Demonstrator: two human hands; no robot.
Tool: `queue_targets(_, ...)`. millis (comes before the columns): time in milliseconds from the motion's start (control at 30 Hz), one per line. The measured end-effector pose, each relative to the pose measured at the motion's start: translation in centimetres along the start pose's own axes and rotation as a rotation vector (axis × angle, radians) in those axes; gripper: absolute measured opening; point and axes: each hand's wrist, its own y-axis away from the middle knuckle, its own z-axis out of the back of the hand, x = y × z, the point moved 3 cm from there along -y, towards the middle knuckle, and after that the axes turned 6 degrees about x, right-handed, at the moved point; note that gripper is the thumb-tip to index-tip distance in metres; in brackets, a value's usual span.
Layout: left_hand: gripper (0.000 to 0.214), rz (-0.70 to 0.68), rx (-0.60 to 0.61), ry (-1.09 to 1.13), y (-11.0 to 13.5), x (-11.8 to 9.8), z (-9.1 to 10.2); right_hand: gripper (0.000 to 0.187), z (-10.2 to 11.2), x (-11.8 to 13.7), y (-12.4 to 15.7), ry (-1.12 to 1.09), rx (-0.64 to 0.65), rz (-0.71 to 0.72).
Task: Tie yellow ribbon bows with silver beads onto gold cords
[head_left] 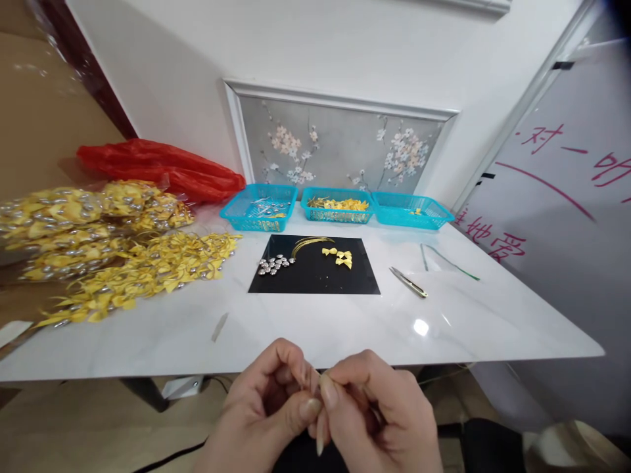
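My left hand [261, 414] and my right hand [387, 414] meet in front of the table's near edge, fingertips pinched together. What they pinch is mostly hidden and too small to name. Beyond them, on a black mat [300, 282], lie several shiny silver beads [275, 265], a bundle of thin gold-coloured wires [310, 242] and a few small yellow bows [344, 257]. To the mat's right, a pair of small thread snips [409, 282] rests on the white table [315, 328].
Three blue baskets [259, 220] stand in a row along the back; the middle one holds yellow pieces [345, 205]. At left are piled yellow ribbon pieces with silver beads [152, 266], bagged bundles [54, 210] and a red plastic bag [158, 164]. A green strand [453, 261] lies at right.
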Motion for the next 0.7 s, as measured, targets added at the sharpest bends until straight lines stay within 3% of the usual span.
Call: queue_targets(700,0.039,0.002,0.044,0.016,-0.35,-0.13,0.21,0.024,0.22,-0.63,-0.16,0.085,0.011,0.05)
